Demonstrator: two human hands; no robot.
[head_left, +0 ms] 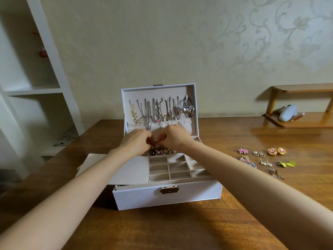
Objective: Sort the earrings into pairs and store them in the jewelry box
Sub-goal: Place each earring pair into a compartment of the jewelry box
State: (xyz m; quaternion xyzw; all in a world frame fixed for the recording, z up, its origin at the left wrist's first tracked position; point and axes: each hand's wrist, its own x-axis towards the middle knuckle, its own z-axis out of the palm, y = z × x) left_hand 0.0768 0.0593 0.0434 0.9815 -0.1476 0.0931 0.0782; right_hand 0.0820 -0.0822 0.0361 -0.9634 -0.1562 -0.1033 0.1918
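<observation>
Earring [156, 145] — between both hands' fingertips

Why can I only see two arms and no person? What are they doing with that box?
The camera sits on the person's head and looks forward and down, so you see only their arms, just as you see your own. The left hand and right hand meet over the back of an open white jewelry box on a wooden table. Their fingertips pinch together around something tiny, too small to make out. Just below them, some small colourful pieces sit in a back compartment; the front compartments are empty. Necklaces hang inside the raised lid. On the table to the right, earrings wait in little pairs: pink stars, gold rounds, green hearts.
</observation>
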